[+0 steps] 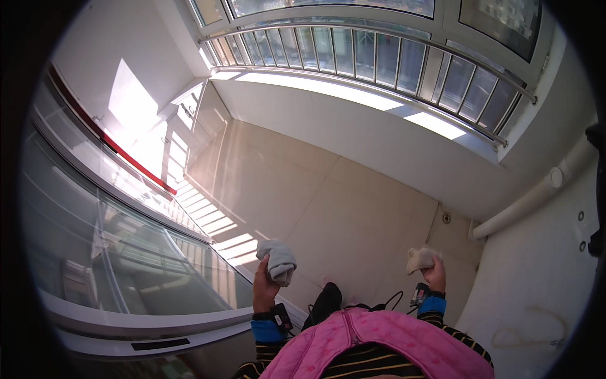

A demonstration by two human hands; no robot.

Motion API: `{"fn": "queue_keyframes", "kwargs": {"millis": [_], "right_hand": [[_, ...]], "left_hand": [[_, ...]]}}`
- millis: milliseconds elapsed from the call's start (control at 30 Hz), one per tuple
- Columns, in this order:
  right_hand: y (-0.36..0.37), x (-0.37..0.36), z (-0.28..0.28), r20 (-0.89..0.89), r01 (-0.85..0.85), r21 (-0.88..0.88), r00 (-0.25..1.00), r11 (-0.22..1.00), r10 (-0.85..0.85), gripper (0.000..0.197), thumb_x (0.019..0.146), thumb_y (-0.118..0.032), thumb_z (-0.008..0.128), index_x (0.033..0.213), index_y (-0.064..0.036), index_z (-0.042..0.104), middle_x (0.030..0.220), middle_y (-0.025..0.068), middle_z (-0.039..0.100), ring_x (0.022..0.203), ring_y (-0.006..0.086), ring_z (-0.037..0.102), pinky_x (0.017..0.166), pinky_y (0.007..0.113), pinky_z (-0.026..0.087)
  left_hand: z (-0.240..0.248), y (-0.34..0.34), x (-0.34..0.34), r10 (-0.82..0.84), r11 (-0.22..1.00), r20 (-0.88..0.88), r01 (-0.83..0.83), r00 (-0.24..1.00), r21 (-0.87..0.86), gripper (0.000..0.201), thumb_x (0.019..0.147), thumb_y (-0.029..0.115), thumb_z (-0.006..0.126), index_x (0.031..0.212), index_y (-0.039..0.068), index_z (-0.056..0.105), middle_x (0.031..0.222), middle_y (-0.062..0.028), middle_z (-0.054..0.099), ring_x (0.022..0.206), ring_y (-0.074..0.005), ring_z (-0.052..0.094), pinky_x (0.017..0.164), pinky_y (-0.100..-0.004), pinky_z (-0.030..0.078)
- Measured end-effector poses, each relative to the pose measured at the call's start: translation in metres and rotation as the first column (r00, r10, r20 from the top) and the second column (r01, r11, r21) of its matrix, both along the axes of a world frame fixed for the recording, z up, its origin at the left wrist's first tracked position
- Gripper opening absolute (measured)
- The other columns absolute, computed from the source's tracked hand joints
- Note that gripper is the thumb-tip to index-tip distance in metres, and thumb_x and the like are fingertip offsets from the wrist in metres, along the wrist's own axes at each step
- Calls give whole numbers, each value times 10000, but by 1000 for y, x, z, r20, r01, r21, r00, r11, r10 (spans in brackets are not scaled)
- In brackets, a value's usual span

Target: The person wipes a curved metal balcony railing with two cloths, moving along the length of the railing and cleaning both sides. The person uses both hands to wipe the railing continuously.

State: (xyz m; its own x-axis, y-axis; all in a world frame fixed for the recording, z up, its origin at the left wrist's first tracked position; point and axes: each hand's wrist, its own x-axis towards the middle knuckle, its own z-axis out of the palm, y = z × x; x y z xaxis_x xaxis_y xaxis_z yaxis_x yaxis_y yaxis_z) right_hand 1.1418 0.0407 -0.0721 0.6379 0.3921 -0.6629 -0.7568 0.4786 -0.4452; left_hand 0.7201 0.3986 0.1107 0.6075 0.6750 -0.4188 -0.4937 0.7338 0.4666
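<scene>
My left hand [265, 285] is closed on a folded grey cloth [278, 260], held up near the glass sliding door on the left. Its fingers wrap the cloth's left and lower side, and part of them is hidden by it. Over to the right, my right hand [435, 275] grips a bunched beige cloth [421, 259] above the floor, in front of the white wall. The two cloths are well apart. Each wrist carries a small dark device with a blue band.
Tiled floor [303, 189] stretches ahead to a low white wall under windows with a metal railing [372, 57]. A glass sliding door [132, 252] lines the left. At right are a white pipe [517, 205] and a floor drain [447, 218]. A white cabinet [205, 120] fills the far left corner.
</scene>
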Motion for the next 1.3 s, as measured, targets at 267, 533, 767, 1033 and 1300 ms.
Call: {"fn": "queue_keyframes", "kwargs": {"millis": [267, 533, 767, 1033, 1300], "right_hand": [[3, 54, 6, 106, 75, 16, 991, 997, -76, 518, 962, -271, 624, 1395, -45, 452, 1399, 151, 518, 1288, 339, 500, 1058, 533, 443], [55, 106, 26, 174, 179, 72, 966, 981, -189, 498, 973, -287, 609, 1388, -52, 463, 1389, 149, 533, 1271, 318, 515, 1060, 484, 445], [129, 134, 38, 176, 177, 11, 969, 984, -176, 476, 986, -286, 590, 1381, -47, 476, 1388, 142, 537, 1260, 307, 527, 1047, 472, 460], [198, 165, 39, 109, 144, -26, 984, 989, -140, 491, 994, -310, 584, 1395, -56, 459, 1393, 127, 530, 1253, 319, 534, 1025, 483, 480], [289, 204, 57, 184, 52, -18, 982, 999, -48, 572, 994, -330, 581, 1459, -68, 375, 1467, 139, 437, 1317, 322, 461, 1080, 511, 420]], "left_hand": [[-11, 55, 64, 46, 997, 77, -50, 996, 54, 486, 1003, 324, 551, 1387, 46, 444, 1298, -119, 587, 1163, -282, 605, 1003, -460, 510], [-1, 169, 134, 35, 995, 145, -47, 989, 83, 539, 958, 294, 646, 1396, 64, 434, 1311, -122, 563, 1189, -296, 581, 1023, -474, 489], [10, 229, 176, 65, 984, 123, -84, 990, 156, 458, 969, 239, 614, 1364, 39, 495, 1331, -113, 586, 1224, -293, 570, 1039, -465, 465], [-25, 267, 147, 283, 926, 9, -271, 959, -264, 347, 979, 238, 597, 1283, 71, 597, 1291, -91, 637, 1204, -293, 595, 1055, -505, 454], [-68, 284, 73, 366, 923, 224, -323, 903, -208, 328, 967, 205, 580, 1245, 36, 621, 1242, -109, 661, 1160, -293, 614, 1038, -466, 475]]}}
